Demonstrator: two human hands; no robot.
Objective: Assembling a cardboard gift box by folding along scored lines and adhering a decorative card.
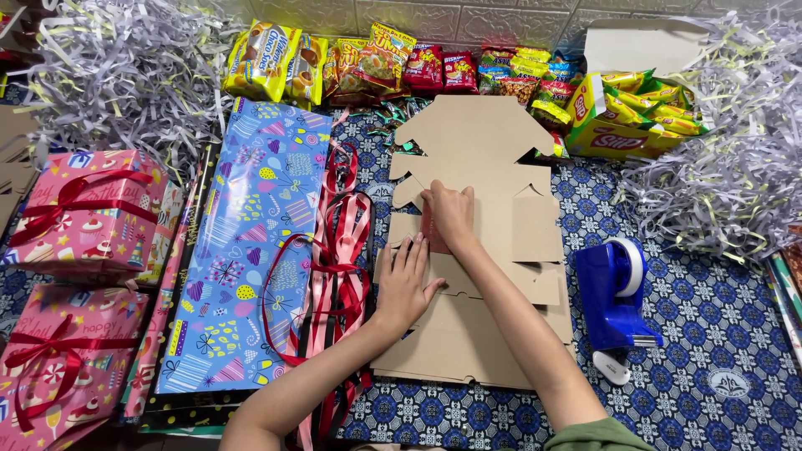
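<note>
Cardboard box blanks [493, 167], flat and die-cut, lie stacked in the middle of a blue patterned cloth [710, 334]. Both hands press on the stack: the left hand [407, 284] lies open with fingers spread flat on the cardboard's left edge, and the right hand [449, 215], just above it, bends its fingertips down onto a small reddish patch on the cardboard, gripping nothing that I can see. Red and pink ribbons [338, 259] trail just left of the stack, beside a blue roll of party-print wrapping paper [251, 250]. Two pink wrapped gift boxes [79, 217] with red bows sit far left. Snack packets [376, 63] in yellow, orange and red line the wall, ending at an open yellow carton [622, 138]. A blue tape dispenser [614, 292] stands right of the stack, shredded paper [735, 167] behind it.
</note>
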